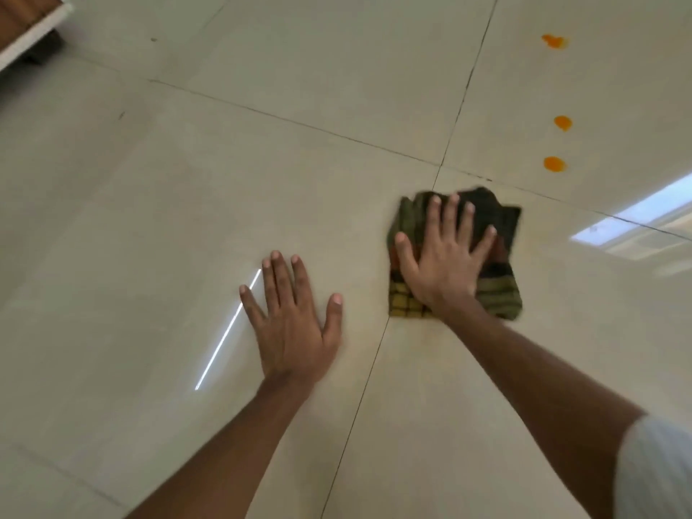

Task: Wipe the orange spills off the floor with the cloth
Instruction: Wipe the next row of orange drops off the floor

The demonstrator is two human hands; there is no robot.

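A dark checked cloth in green, yellow and brown lies flat on the beige tiled floor. My right hand presses down on it, palm flat and fingers spread. My left hand rests flat on the bare tile to the left of the cloth, fingers apart and holding nothing. Three orange spills sit beyond the cloth at the upper right: the nearest, a middle one and the farthest. The nearest spill lies a short way past the cloth's far edge.
Dark grout lines cross just beyond the cloth. A piece of wooden furniture with a white edge stands at the far left corner. A bright window reflection shines on the tile at right.
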